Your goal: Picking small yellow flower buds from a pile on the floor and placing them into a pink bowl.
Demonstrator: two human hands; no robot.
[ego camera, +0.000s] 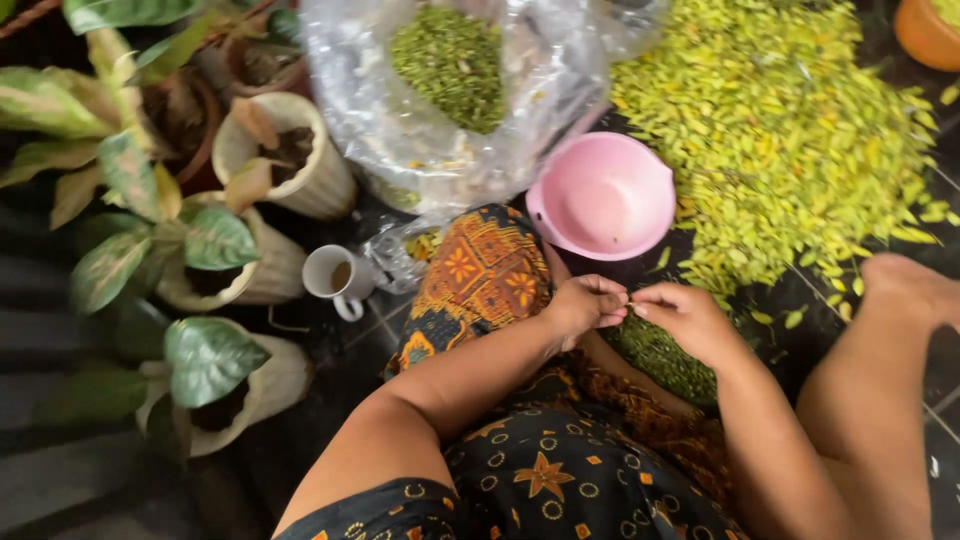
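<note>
My left hand [585, 305] and my right hand [685, 318] meet above my lap, fingertips pinched together on one small yellow-green pod [630, 303] held between them. Just below the hands a heap of small green bits [665, 360] lies on my patterned skirt [480, 270]. An empty pink bowl [603, 195] stands on the dark floor just beyond the hands. A large pile of yellow-green pods [790, 130] spreads over the floor at the upper right.
A clear plastic bag [440, 110] holding green bits stands at top centre. A white mug [335, 275] sits left of my knee. Several potted plants in cream pots [300, 150] line the left side. An orange pot [925, 35] is at the top right corner.
</note>
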